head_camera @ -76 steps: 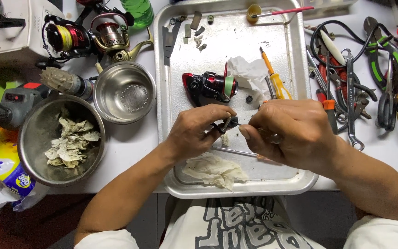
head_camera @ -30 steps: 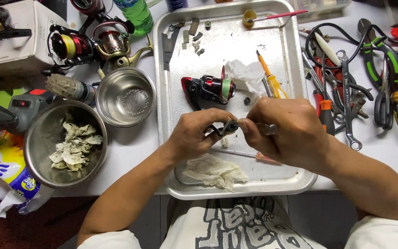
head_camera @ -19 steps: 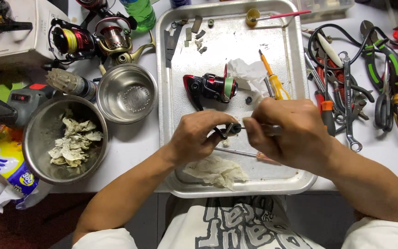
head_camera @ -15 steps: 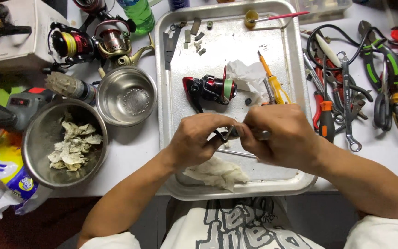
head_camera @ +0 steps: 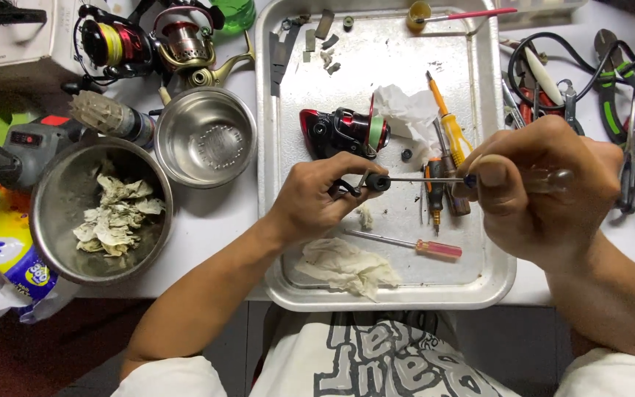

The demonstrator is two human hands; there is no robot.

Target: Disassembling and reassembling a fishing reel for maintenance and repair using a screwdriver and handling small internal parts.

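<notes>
White surface (head_camera: pixel 214 220), crowded on all sides; metal tray (head_camera: pixel 494 283) sits in the middle, directly in front of me.

My left hand (head_camera: pixel 316 198) is closed in a pinch on a small dark reel part (head_camera: pixel 376 182), held just above the tray floor. My right hand (head_camera: pixel 545 187) is wrapped shut round the clear handle of a thin screwdriver (head_camera: pixel 424 179), its shaft level and its tip meeting the part.

Risks, as I judge them:
- Tip could skate off the part; the pinch is narrow and the shaft is long, so any sideways wobble at the handle is magnified at the tip. My left fingertips lie right in its line.
- Part could drop. Over the tray it would stay within the raised rim; the loose small bits (head_camera: pixel 328 44) at the far end could be confused with it.
- Red-and-black reel body (head_camera: pixel 343 132) lies just beyond my left hand, with a white tissue (head_camera: pixel 402 110) beside it; a jerk forward would knock them.

Room: little. Orange screwdriver (head_camera: pixel 446 121) and red-handled screwdriver (head_camera: pixel 406 243) lie under and near the work. Crumpled rag (head_camera: pixel 347 268) lies near the front rim. Pliers and cutters (head_camera: pixel 626 110) crowd the right; steel bowl (head_camera: pixel 206 143) and larger bowl of used wipes (head_camera: pixel 101 213) the left. Freest space is straight up, or back toward my chest.
</notes>
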